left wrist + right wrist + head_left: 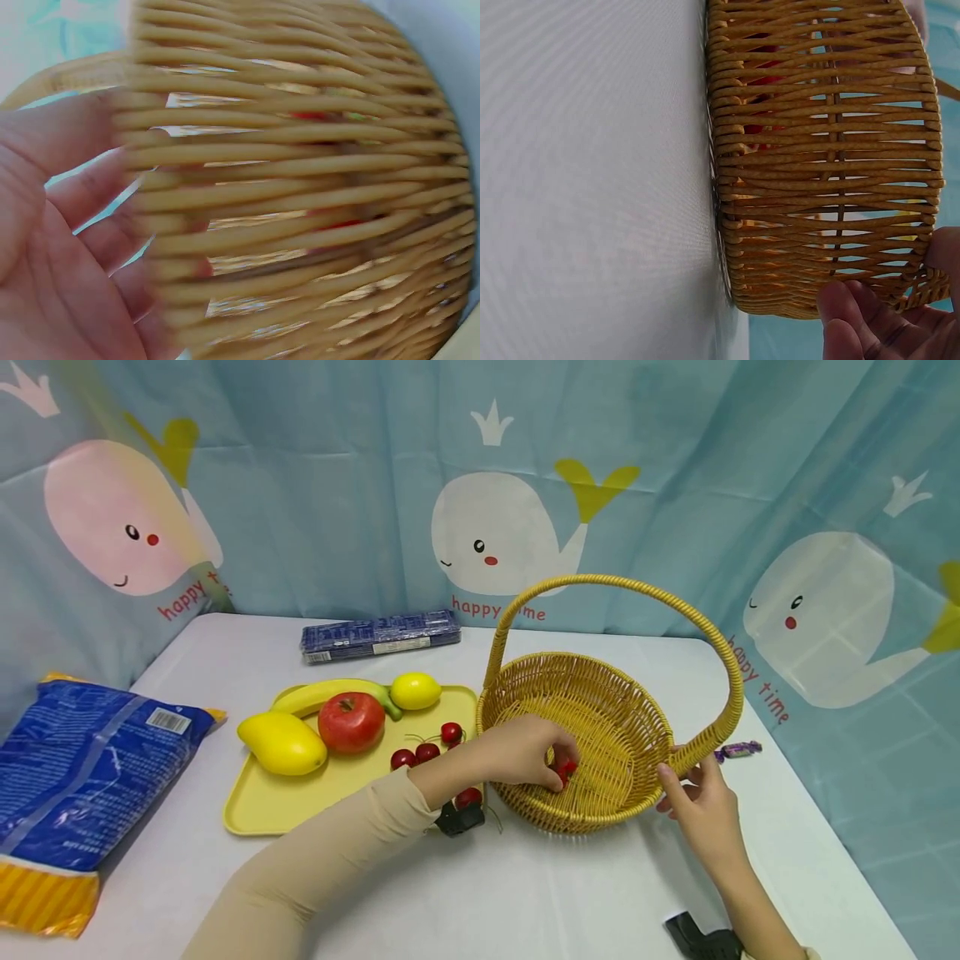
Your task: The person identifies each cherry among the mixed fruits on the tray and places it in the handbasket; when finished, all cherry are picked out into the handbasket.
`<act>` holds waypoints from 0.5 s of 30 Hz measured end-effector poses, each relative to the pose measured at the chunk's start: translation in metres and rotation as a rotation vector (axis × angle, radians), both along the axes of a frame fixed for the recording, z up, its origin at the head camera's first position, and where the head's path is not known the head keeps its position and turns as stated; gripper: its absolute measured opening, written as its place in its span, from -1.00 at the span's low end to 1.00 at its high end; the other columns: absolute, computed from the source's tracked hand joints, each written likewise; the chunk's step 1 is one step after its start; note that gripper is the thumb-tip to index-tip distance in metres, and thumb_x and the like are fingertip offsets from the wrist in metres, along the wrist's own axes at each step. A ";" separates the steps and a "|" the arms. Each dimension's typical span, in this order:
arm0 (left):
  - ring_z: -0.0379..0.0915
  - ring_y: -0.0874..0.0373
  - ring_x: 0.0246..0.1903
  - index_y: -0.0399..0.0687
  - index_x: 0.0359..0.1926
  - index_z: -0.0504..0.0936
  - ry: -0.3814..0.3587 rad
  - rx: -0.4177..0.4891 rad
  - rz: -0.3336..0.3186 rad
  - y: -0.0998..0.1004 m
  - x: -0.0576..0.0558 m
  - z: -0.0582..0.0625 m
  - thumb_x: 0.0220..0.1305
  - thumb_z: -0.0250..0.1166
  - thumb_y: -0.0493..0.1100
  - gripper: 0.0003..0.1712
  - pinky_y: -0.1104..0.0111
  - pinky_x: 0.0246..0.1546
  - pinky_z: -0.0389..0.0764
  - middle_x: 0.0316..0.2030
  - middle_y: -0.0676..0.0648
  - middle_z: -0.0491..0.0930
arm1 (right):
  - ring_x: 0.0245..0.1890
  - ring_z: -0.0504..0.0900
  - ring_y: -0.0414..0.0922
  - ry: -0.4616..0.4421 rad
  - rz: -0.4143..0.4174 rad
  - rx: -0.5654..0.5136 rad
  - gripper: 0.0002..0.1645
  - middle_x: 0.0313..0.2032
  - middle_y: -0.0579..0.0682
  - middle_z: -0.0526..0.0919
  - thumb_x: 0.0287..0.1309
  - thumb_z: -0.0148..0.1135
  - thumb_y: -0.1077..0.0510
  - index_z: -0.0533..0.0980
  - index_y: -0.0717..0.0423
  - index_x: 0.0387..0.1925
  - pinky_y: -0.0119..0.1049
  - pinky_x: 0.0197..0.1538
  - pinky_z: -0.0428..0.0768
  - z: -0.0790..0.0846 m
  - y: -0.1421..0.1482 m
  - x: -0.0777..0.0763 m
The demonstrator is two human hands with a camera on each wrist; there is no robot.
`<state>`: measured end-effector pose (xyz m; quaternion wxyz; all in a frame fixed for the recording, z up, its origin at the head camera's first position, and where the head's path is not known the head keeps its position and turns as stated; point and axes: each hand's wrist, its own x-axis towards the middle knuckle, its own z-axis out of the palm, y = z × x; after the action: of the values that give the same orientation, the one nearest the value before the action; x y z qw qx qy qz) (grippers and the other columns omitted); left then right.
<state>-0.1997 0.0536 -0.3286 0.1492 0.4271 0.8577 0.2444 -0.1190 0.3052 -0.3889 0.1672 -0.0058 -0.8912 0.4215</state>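
Between the 2 forearms (450, 772), bare counter (555, 893) runs from the basket (592, 818) toward the front edge; a handle (622, 583) arches above the basket; tray (255, 806) and blue bag (82, 768) obstruct the left side.

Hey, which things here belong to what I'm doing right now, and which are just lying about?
Likely in the job:
Wicker basket, held by your right grip
Small red item in your left grip, too covered to name
Perhaps the cherries on the yellow tray

Seemingly just lying about:
The tray's other fruit
Blue and orange bag
Dark blue packet
Purple wrapped candy
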 end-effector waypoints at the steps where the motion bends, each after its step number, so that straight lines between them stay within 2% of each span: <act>1: 0.42 0.31 -0.36 0.06 -0.13 0.62 -0.007 0.027 -0.006 -0.004 0.001 0.004 0.03 0.41 -0.13 -0.68 0.51 -0.30 0.43 -0.30 0.12 0.59 | -0.61 0.59 -0.19 0.002 0.001 -0.001 -0.51 -0.23 0.24 0.59 0.24 0.12 0.12 0.23 0.15 0.14 -0.35 -0.57 0.56 0.000 0.000 0.000; 7: 0.48 0.33 -0.36 0.08 -0.08 0.61 -0.059 0.156 0.019 -0.034 0.011 0.025 0.07 0.38 -0.16 -0.67 0.51 -0.27 0.49 -0.21 0.15 0.58 | -0.61 0.59 -0.20 0.025 0.013 -0.006 -0.51 -0.21 0.25 0.60 0.24 0.12 0.15 0.23 0.15 0.15 -0.34 -0.58 0.56 -0.001 0.001 -0.002; 11: 0.49 0.31 -0.33 0.03 -0.05 0.60 -0.074 0.214 0.065 -0.058 0.015 0.027 0.08 0.36 -0.19 -0.65 0.47 -0.25 0.52 -0.18 0.14 0.57 | -0.63 0.59 -0.20 0.031 0.017 -0.009 -0.51 -0.23 0.24 0.60 0.23 0.13 0.17 0.24 0.15 0.15 -0.33 -0.59 0.55 -0.002 0.002 -0.002; 15: 0.50 0.30 -0.34 -0.01 -0.04 0.59 -0.105 0.244 0.112 -0.079 0.016 0.022 0.08 0.36 -0.24 -0.64 0.42 -0.25 0.55 -0.18 0.09 0.58 | -0.63 0.59 -0.20 0.029 0.015 -0.009 -0.51 -0.24 0.22 0.60 0.23 0.13 0.17 0.24 0.14 0.15 -0.33 -0.59 0.55 -0.002 0.002 -0.002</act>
<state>-0.1835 -0.0256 -0.3069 0.1267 0.3801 0.8351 0.3769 -0.1207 0.3074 -0.3913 0.1772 0.0062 -0.8868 0.4268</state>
